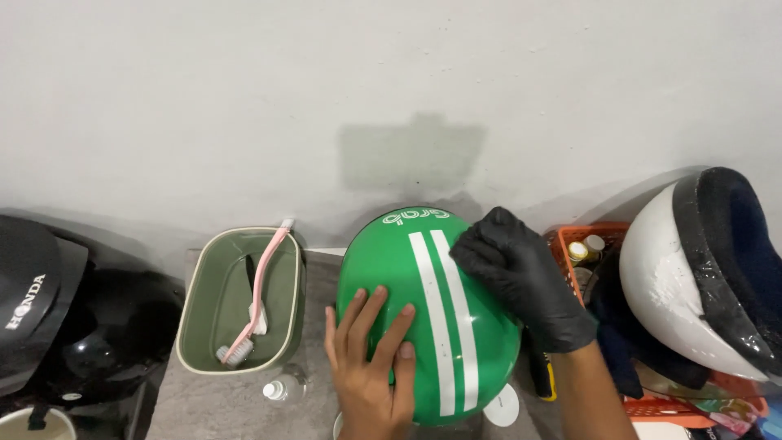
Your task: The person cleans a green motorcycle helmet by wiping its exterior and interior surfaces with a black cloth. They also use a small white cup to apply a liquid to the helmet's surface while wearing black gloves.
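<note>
- Resting dome-up on a grey cloth-covered surface (212, 399) is a green helmet (489, 342) with two white stripes; its long axis runs from the viewer toward the white wall.
- The bare left hand (371, 367) lies flat on the shell's near left side, fingers spread and unclenched, steadying it.
- The right hand (517, 273), in a black glove, sits on the far right of the dome, fingers curled into a loose fist against the shell; whether it grips anything, I cannot tell.
- Both hands touch the helmet.
- Left: a green tub (285, 326) holding a pink brush (257, 297), and a black helmet (49, 310).
- Right: a white helmet (668, 285) over an orange basket (562, 244).
</note>
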